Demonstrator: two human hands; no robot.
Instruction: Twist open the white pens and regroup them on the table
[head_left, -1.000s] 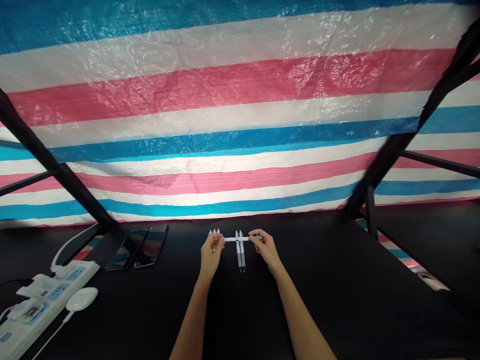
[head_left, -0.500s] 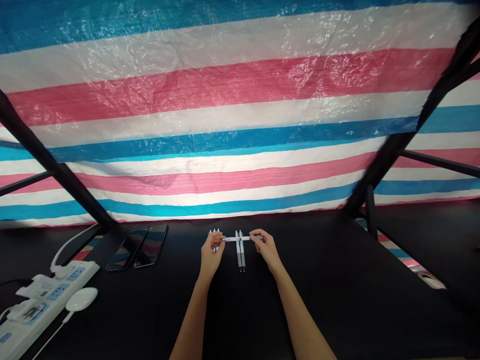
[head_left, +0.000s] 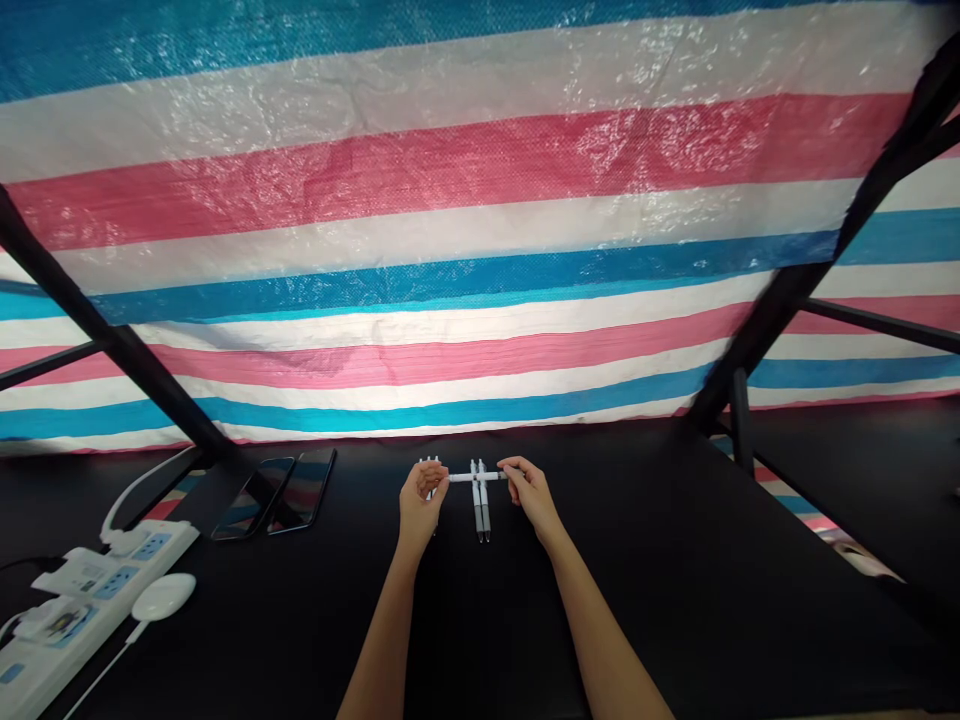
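Note:
A white pen [head_left: 463,478] is held level between my two hands. My left hand [head_left: 421,508] pinches its left end between thumb and fingers. My right hand [head_left: 530,492] has its fingers closed at the other end, where a darker grey part shows. Under the held pen, two white-and-grey pens [head_left: 481,515] lie side by side on the black table, tips toward me. Several more white pens [head_left: 430,461] lie behind my left hand, which mostly hides them.
Two dark phones [head_left: 302,492] lie on the table [head_left: 675,600] to the left. Nearer is a white power strip [head_left: 97,610] with plugs and cables, and a white round charger [head_left: 163,598]. Black frame bars [head_left: 161,380] slope at both sides, before a striped tarp [head_left: 450,230].
My left hand has shifted very slightly left, and the pen's left end has moved a little within its fingers. My right hand has hardly moved.

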